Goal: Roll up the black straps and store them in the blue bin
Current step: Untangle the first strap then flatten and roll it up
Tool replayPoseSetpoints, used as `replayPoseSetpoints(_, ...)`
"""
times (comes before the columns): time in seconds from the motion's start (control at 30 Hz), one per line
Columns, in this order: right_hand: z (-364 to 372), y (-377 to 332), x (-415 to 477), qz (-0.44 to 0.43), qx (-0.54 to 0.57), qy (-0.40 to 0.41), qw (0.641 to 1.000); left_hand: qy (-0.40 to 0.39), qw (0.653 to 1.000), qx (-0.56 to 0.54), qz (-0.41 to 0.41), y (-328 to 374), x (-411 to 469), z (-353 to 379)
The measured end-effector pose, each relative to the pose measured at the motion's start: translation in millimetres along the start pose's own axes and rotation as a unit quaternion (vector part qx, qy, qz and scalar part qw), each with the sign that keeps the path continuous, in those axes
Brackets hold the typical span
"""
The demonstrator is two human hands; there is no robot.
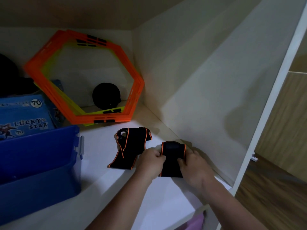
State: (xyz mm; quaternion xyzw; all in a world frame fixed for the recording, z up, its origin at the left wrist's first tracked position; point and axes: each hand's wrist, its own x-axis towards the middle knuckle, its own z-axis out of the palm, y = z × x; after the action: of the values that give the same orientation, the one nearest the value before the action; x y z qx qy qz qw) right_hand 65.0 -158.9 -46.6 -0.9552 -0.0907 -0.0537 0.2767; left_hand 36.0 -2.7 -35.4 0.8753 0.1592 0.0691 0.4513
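On a dim white shelf (108,188), my left grip (150,161) and right grip (194,166) pinch the side edges of a black strap (172,156) with orange trim, its far end curled over into a roll. A second strap (131,146) lies loose just to its left. The blue bin (41,155) stands farther left, with orange hexagon frames (137,100) leaning against the back wall.

head view, looking forward and down, close over a shelf (103,188)
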Motion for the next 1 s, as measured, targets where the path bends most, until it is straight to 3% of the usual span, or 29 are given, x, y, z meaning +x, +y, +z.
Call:
replayPoseSetpoints(0.1,3,6,-3,-0.023,0.037,0.022,0.999,0.011,0.999,-0.051,-0.011,-6,-1,-1)
replayPoseSetpoints(0.2,0,11,-10,-0.063,0.074,0.074,0.993,0.038,0.998,-0.03,0.026,-11,-4,0)
replayPoseSetpoints(0.27,-1,14,-18,-0.105,0.04,0.103,0.988,0.055,0.997,-0.006,0.062,-12,-7,0)
replayPoseSetpoints(0.4,3,17,-36,-0.198,-0.063,0.11,0.972,0.103,0.957,0.172,0.208,-17,-11,1)
replayPoseSetpoints(0.53,3,30,-37,-0.212,-0.131,0.099,0.963,0.031,0.916,0.267,0.296,-13,-6,4)
replayPoseSetpoints(0.7,-8,48,-36,-0.213,-0.16,0.112,0.957,-0.056,0.908,0.284,0.303,-13,1,22)
replayPoseSetpoints(1.0,-13,63,-46,-0.199,-0.187,0.154,0.95,-0.055,0.885,0.339,0.315,6,-3,52)
